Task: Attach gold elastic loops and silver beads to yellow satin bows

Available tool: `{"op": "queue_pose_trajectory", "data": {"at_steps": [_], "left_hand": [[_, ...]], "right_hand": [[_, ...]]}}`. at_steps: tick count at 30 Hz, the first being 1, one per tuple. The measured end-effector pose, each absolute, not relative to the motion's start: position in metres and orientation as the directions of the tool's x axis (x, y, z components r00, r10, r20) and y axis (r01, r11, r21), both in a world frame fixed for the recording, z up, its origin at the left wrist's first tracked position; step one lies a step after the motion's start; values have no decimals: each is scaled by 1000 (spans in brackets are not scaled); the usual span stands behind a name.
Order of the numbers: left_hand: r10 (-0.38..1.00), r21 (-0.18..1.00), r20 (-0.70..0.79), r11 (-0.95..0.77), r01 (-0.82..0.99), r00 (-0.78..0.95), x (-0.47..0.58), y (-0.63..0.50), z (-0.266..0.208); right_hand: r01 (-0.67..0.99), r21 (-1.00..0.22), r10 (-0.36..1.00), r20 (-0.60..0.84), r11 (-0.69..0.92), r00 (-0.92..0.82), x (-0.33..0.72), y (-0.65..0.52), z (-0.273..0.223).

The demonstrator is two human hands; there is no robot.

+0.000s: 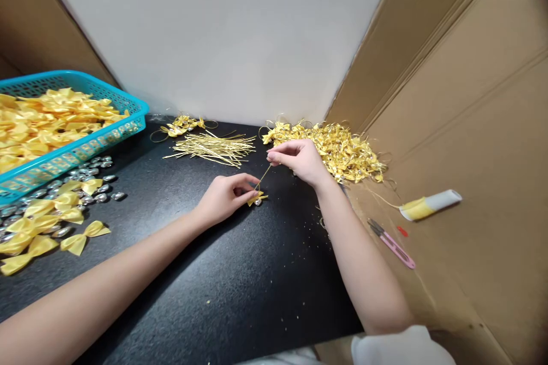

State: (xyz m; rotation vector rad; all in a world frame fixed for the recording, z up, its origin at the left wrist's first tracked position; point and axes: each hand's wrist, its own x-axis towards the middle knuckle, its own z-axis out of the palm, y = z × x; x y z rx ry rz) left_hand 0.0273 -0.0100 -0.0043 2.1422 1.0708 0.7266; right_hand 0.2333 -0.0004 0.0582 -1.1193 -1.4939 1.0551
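My left hand (226, 197) is closed at the fingertips around a small yellow ribbon bow (262, 198) with a silver bead (257, 202) on it, just above the black table. From the bow a thin gold cord (264, 174) runs up to the right. Its upper end is pinched between the thumb and fingers of my right hand (299, 159), so the cord is stretched between both hands. Part of the bow is hidden behind my left fingertips. Beyond my hands lies a pile of cut gold cords (214, 147).
A blue basket (143, 111) of yellow bows stands at the left, with silver beads (101, 197) and loose bows (85, 236) before it. Finished-looking bows with cord loops (342, 151) are heaped behind my right hand. Pink thread snips (396, 248) and a thread spool (432, 205) lie on cardboard.
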Motion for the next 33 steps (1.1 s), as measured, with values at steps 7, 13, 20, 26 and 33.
{"op": "queue_pose_trajectory", "data": {"at_steps": [7,13,20,26,33], "left_hand": [[838,760,187,-454,466,512,27,-12,-7],[819,752,210,-484,448,534,28,-14,-7],[816,761,195,-476,442,543,28,-13,-8],[811,756,204,-487,438,549,29,-15,-7],[794,738,215,-514,438,569,30,-16,-6]], "right_hand": [[132,-967,975,210,217,-71,237,2,58],[137,-965,974,228,225,9,240,5,55],[132,-956,960,271,261,67,244,7,55],[126,-958,956,273,259,110,244,8,55],[138,-944,936,320,301,149,247,12,51]]}}
